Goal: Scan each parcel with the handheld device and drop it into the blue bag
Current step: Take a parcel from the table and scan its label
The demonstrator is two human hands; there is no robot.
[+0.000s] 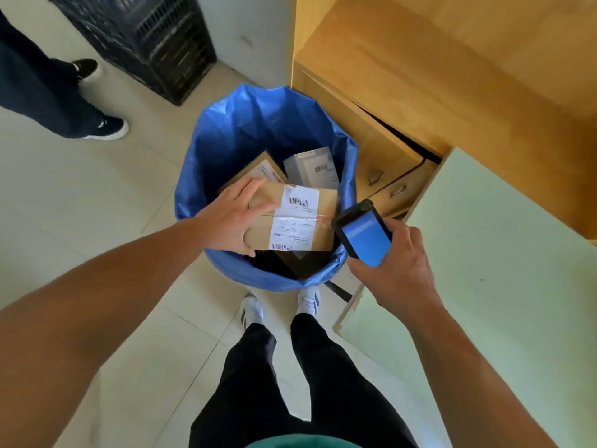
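Note:
My left hand (231, 218) grips the left end of a brown cardboard parcel (323, 218) with a white barcode label, held level over the mouth of the blue bag (226, 130). My right hand (397, 270) holds the black handheld device (363, 234), its blue screen lit, just right of the parcel above the bag's right rim. Inside the bag lie another brown parcel (258, 166) and a grey-white parcel (311, 166), both partly hidden by the one I hold.
A wooden cabinet with drawers (387, 176) stands right of the bag, and a pale green table top (484, 270) sits beside my right arm. A dark crate stack (145, 37) is at the back. Another person's legs (58, 95) stand at the left on the tiled floor.

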